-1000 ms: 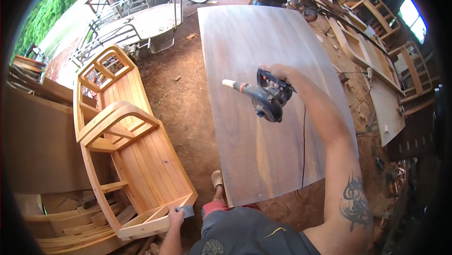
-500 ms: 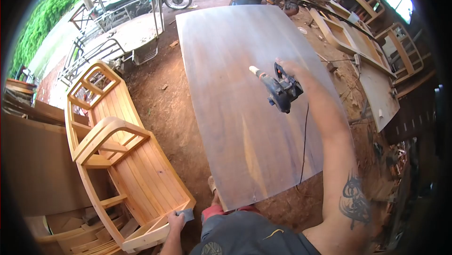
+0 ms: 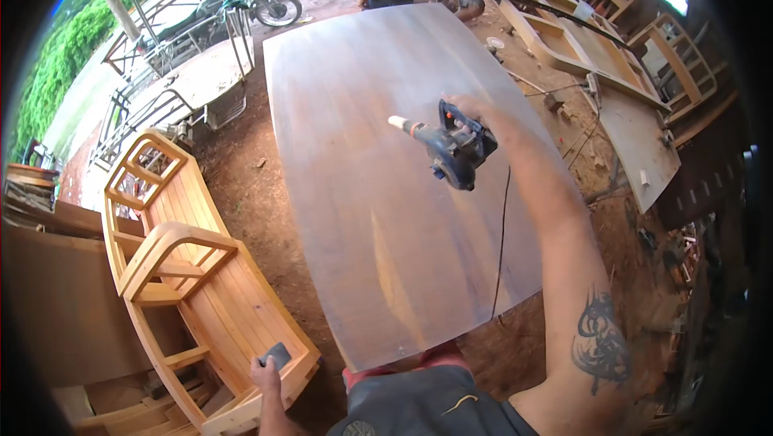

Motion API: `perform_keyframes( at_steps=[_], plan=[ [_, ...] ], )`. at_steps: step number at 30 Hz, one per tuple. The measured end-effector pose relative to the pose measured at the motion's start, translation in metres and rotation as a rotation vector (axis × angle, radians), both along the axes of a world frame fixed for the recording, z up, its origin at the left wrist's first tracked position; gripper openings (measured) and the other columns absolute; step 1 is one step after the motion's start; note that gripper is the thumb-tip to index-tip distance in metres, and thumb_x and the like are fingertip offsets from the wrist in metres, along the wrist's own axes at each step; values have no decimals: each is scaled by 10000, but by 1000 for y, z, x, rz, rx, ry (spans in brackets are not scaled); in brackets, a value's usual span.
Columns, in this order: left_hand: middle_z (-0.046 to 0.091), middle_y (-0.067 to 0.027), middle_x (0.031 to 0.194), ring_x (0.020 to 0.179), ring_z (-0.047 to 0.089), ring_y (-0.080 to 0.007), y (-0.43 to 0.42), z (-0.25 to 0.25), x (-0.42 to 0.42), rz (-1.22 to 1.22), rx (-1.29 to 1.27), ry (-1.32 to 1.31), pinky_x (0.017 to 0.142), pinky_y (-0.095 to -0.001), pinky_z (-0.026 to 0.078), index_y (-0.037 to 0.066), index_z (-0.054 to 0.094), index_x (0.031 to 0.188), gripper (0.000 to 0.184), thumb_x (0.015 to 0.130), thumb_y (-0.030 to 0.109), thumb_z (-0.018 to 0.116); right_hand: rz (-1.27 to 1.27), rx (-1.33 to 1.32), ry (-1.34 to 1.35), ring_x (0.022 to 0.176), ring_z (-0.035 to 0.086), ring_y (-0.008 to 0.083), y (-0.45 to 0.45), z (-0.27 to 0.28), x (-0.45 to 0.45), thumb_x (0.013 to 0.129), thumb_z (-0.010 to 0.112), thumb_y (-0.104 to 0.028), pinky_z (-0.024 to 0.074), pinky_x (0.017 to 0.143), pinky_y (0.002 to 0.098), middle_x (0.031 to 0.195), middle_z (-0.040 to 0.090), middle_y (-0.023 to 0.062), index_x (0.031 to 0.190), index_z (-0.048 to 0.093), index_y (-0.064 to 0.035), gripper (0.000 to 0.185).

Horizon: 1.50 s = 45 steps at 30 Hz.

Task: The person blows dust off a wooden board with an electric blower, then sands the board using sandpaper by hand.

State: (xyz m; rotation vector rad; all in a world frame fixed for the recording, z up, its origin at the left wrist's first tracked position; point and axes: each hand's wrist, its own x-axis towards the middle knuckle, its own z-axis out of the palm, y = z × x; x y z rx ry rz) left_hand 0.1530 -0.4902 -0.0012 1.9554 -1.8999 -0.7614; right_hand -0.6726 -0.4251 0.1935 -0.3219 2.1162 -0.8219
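R grip [image 3: 467, 107]: blower [image 3: 456, 148] above panel [image 3: 354, 219], prob. wkshp [image 3: 251, 186]

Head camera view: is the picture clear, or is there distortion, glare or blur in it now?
Head camera: strong fisheye bending, with black corners; the large panel has edges that look curved. Bright, washed-out ground at the top left and a white opening at the top right; dark right edge. Whitish sheen or haze over the panel's far part. The blower and wooden bench stay readable.
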Motion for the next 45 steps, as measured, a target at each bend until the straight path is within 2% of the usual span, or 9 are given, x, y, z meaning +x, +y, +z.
perform_keyframes(
  at_steps=[8, 9, 13, 16, 20, 26, 30, 38, 45],
  plan=[
    [573, -172, 723, 679, 539, -302, 139, 14, -51, 42, -127, -49, 681, -462, 464, -30, 533, 827, 290, 833, 199, 711, 84, 63, 254, 444, 514, 180, 102, 13, -120, 992, 474, -730, 413, 429, 345, 641, 564, 65, 943, 682, -52, 711],
    [587, -208, 749, 704, 563, -368, 154, 21, -59, 73, -46, -92, 709, -494, 469, -32, 541, 835, 292, 820, 203, 714, 94, 60, 261, 456, 523, 184, 112, 17, -135, 995, 474, -725, 420, 444, 354, 647, 569, 69, 941, 683, -47, 711],
    [627, -262, 819, 785, 593, -468, 177, 24, -67, 67, -100, -181, 747, -546, 463, -26, 561, 845, 303, 792, 222, 727, 52, 67, 274, 503, 549, 197, 145, 15, -184, 1003, 473, -707, 441, 496, 382, 673, 585, 81, 953, 687, -34, 708],
    [569, -165, 739, 697, 551, -325, 183, 22, -68, 54, -160, -192, 709, -476, 483, -5, 542, 844, 280, 823, 221, 705, -10, 114, 259, 544, 567, 205, 166, 5, -223, 1005, 468, -700, 448, 526, 400, 705, 596, 93, 970, 695, -34, 705],
    [717, -210, 1044, 961, 660, -387, 202, 60, -92, 56, 19, -191, 902, -484, 532, -15, 680, 1106, 432, 879, 352, 657, -96, 115, 265, 659, 616, 242, 190, 23, -246, 1044, 434, -624, 508, 630, 436, 924, 673, 135, 1078, 709, -43, 644],
    [731, -211, 940, 874, 679, -393, 227, 63, -81, 95, -25, -307, 834, -507, 529, 12, 676, 963, 378, 851, 372, 696, -148, 168, 310, 761, 679, 254, 205, 23, -289, 1049, 415, -618, 532, 689, 460, 1026, 711, 131, 1156, 718, -57, 647],
    [731, -190, 891, 828, 679, -387, 245, 79, -96, 158, -80, -126, 795, -502, 532, 22, 666, 920, 361, 852, 374, 706, -134, 197, 400, 758, 714, 250, 199, 9, -324, 1049, 404, -629, 543, 700, 441, 956, 727, 139, 1077, 718, -43, 665],
    [744, -155, 904, 830, 682, -360, 260, 90, -103, 296, 42, -261, 782, -485, 539, 46, 686, 931, 336, 854, 372, 718, -265, 1, 336, 665, 705, 247, 138, -5, -358, 1039, 412, -656, 547, 688, 402, 849, 715, 179, 995, 717, -29, 699],
    [751, -140, 916, 841, 688, -333, 277, 98, -99, 365, 154, -344, 776, -469, 549, 56, 694, 940, 338, 866, 385, 719, -231, -107, 216, 617, 591, 215, 79, 4, -346, 1033, 465, -640, 492, 577, 382, 848, 640, 117, 1064, 681, -35, 643]
  ],
)
